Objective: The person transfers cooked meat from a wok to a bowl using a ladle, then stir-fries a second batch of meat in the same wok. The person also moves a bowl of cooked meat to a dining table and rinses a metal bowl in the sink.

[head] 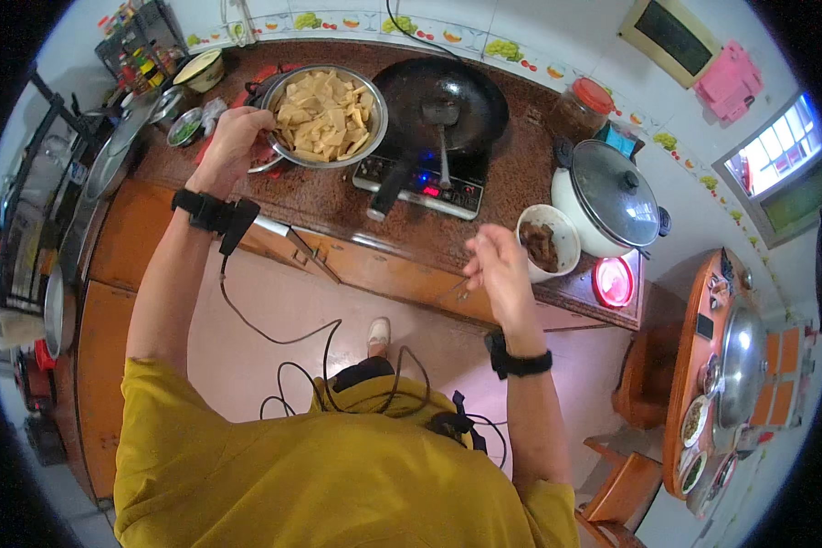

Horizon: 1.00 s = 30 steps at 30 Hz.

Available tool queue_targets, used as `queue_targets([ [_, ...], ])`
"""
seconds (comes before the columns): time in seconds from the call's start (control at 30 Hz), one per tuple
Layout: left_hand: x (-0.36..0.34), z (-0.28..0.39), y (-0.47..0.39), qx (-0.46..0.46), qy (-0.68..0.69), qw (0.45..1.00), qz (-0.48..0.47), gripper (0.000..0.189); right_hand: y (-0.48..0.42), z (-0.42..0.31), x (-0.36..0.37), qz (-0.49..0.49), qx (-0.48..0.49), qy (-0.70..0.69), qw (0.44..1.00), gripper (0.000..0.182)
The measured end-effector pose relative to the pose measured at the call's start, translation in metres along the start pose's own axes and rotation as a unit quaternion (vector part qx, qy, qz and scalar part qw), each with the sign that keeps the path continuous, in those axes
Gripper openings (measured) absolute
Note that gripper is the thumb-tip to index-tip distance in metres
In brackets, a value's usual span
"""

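Note:
My left hand (236, 144) grips the rim of a steel bowl (381, 116) filled with pale sliced pieces of food (323, 113), just left of a black wok (476, 89). A metal spatula (444, 137) rests in the wok, its handle over the near rim. The wok sits on an induction cooker (462, 198) with lit displays. My right hand (496, 267) has its fingers curled beside a white tub (572, 240) of dark brown food; thin metal, perhaps chopsticks or a utensil, shows by the fingers, but the hold is unclear.
A white pot with a glass lid (616, 192) and a red-lidded jar (582, 109) stand at the right. A red lid (613, 281) lies near the counter's corner. At the left are a small bowl of chopped greens (185, 128) and bottles (147, 66). Cables (329, 356) hang before me.

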<state>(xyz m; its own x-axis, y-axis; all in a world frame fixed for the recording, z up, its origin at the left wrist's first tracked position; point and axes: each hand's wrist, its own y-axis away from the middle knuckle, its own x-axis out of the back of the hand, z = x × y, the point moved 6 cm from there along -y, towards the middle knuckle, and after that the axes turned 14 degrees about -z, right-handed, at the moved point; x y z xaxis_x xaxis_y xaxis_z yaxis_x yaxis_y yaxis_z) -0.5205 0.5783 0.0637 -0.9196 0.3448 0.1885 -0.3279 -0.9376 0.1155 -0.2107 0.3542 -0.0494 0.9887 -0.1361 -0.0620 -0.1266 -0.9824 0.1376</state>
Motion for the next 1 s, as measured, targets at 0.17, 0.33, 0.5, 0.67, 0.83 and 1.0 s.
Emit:
queue_targets([
  [0.17, 0.019, -0.023, -0.068, -0.034, 0.011, 0.997, -0.07, 0.009, -0.075, 0.04, -0.022, 0.042, -0.12, -0.032, 0.991, 0.048],
  [0.33, 0.01, -0.027, -0.116, -0.051, -0.007, 0.993, -0.105, 0.011, -0.123, 0.059, -0.048, 0.006, -0.162, -0.109, 0.981, 0.048],
  [0.5, 0.008, -0.03, -0.151, -0.034, -0.068, 0.991, -0.113, 0.013, -0.158, 0.066, -0.072, 0.022, -0.169, -0.206, 0.964, 0.038],
  [0.67, -0.005, -0.023, -0.172, -0.054, -0.176, 0.975, -0.128, 0.016, -0.147, 0.053, -0.062, 0.022, -0.08, -0.163, 0.983, 0.02],
  [0.83, -0.031, -0.026, -0.2, -0.139, -0.336, 0.92, -0.145, 0.02, -0.091, 0.02, -0.042, 0.064, -0.038, 0.011, 0.997, 0.017],
  [1.0, -0.068, -0.041, -0.233, -0.402, -0.684, 0.598, -0.111, 0.018, -0.046, -0.004, -0.025, 0.118, 0.061, 0.292, 0.947, 0.012],
])
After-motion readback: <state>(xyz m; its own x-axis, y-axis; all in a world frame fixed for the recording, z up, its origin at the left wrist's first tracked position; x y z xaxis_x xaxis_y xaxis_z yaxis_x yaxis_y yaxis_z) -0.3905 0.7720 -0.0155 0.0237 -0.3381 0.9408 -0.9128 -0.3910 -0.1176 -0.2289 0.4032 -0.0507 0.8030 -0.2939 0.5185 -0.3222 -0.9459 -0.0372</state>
